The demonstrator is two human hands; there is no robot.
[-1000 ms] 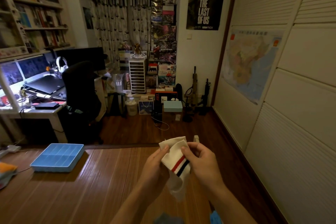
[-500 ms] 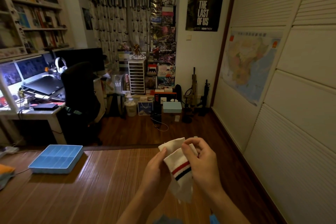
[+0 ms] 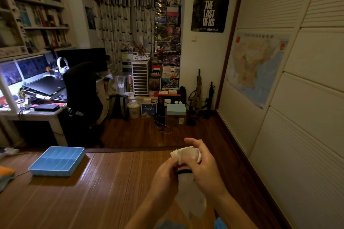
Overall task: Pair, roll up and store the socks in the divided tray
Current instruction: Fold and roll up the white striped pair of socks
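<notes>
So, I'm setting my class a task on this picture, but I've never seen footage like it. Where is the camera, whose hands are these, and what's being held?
There is no machine here. A person wears one wide-angle camera on the head, looking forward and down, so this single view shows their own arms coming in from the bottom. The left hand and right hand both grip a white sock with red and dark stripes, held in the air above the wooden mat. I cannot tell whether it is one sock or a pair. To the left on the mat lies a blue divided tray; no socks show in it. At the far left edge sits some orange and grey cloth.
</notes>
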